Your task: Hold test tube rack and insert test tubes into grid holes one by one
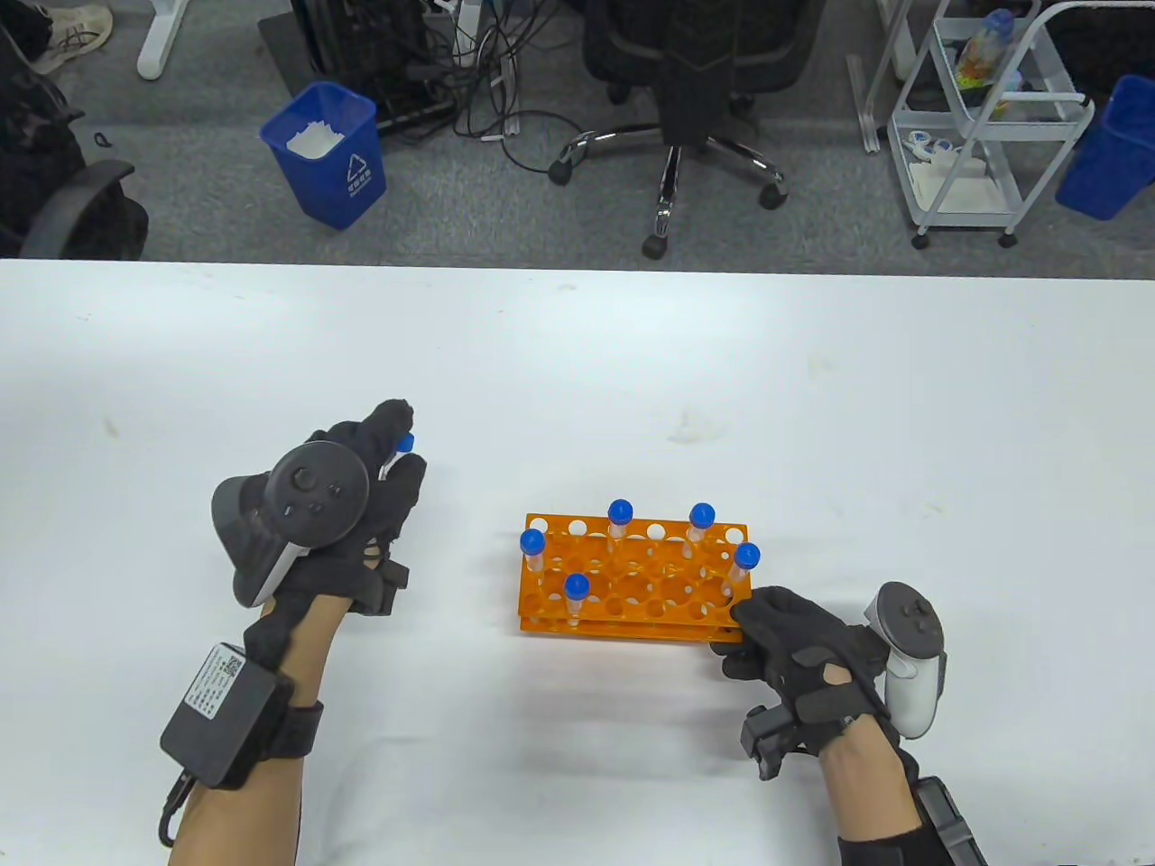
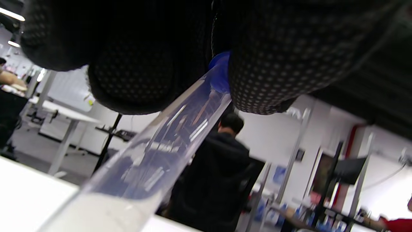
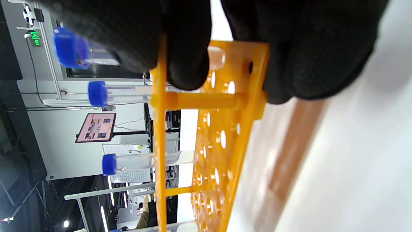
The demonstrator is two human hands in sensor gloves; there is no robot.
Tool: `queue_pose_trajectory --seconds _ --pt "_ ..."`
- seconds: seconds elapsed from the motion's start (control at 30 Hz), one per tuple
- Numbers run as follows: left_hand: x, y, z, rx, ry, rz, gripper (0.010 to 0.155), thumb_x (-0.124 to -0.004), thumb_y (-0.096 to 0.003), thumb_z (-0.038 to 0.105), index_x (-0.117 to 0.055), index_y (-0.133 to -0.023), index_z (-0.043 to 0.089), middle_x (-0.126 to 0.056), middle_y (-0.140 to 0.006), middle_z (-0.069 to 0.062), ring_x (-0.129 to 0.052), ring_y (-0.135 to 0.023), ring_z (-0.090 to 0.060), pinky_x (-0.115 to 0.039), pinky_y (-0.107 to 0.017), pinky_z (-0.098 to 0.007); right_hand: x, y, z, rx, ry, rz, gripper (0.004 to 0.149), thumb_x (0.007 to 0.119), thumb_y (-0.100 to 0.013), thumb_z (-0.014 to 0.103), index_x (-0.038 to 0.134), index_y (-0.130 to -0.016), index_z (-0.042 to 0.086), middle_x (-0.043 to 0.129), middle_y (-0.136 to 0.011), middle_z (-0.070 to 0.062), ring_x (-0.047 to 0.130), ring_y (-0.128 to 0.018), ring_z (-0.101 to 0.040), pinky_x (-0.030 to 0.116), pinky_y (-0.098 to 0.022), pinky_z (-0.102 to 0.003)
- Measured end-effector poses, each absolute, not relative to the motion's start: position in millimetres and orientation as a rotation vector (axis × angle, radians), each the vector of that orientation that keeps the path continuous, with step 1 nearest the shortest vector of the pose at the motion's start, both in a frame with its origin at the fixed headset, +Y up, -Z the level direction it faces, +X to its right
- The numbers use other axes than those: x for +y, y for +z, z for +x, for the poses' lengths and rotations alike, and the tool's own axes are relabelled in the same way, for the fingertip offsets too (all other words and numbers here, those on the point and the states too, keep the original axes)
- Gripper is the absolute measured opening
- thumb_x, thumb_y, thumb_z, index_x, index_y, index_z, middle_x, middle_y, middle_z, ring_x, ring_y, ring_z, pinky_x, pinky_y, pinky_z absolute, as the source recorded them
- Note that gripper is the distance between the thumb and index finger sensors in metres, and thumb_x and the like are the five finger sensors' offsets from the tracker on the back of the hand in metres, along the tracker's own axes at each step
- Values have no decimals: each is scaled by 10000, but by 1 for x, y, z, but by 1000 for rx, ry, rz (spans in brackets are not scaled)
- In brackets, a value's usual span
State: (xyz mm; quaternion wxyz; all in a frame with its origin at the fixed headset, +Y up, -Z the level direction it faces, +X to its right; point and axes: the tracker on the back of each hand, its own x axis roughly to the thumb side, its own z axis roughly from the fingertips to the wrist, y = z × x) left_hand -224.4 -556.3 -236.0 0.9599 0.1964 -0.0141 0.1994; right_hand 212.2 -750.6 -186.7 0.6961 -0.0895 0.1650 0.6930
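An orange test tube rack (image 1: pixel 632 582) stands on the white table (image 1: pixel 577 361) near the middle, with several blue-capped tubes upright in its holes. My right hand (image 1: pixel 794 645) grips the rack's near right corner; in the right wrist view its fingers (image 3: pixel 186 48) pinch the rack's edge (image 3: pixel 209 129). My left hand (image 1: pixel 361 505), left of the rack and apart from it, holds one clear blue-capped test tube (image 1: pixel 403 444). In the left wrist view the fingers (image 2: pixel 264 64) grip this tube (image 2: pixel 154 151) near its cap.
Beyond the table's far edge stand a blue bin (image 1: pixel 327 153), an office chair (image 1: pixel 677 108) and a white cart (image 1: pixel 988 117). Bare white table lies between my left hand and the rack.
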Motion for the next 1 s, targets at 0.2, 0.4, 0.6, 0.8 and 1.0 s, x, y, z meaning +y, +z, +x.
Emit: queue_pose_trajectory --seconds 0.2,0.4,0.6,0.8,1.0 --pt "-520 -186 -183 -116 547 582 576 -1019 -293 405 -872 -811 201 -1035 -643 -173 -1076 -276 -237 -915 -252 -388 -751 -187 210 377 1538 -189 415 788 -432 328 846 -708 23 671 -918 -468 860 -646 -614 840 -392 -659" --pt "-523 -137 -109 -268 606 722 543 -1045 -274 413 -903 -751 196 -1066 -620 -123 -1073 -186 -202 -917 -184 -359 -752 -186 205 389 1543 -180 416 788 -432 328 846 -708 23 672 -917 -467 861 -646 -612 840 -392 -658" --pt "-556 -109 -50 -342 430 813 520 -1097 -228 376 -956 -702 214 -1113 -571 -43 -1054 -41 -140 -921 -75 -315 -751 -186 205 385 1547 -173 416 788 -432 328 845 -709 24 670 -918 -468 861 -646 -613 840 -392 -659" --pt "-589 -112 -35 -311 337 785 499 -1104 -214 421 -1003 -648 198 -1149 -487 -57 -1022 100 -99 -911 29 -290 -752 -186 205 385 1553 -165 417 787 -432 331 846 -709 24 670 -919 -467 860 -647 -613 840 -392 -658" --pt "-609 -111 -28 -305 240 785 493 -1100 -217 426 -1018 -629 170 -1159 -446 -79 -1015 142 -96 -907 61 -286 -752 -186 204 382 1558 -157 417 788 -432 329 845 -709 23 671 -918 -467 861 -646 -613 840 -392 -658"
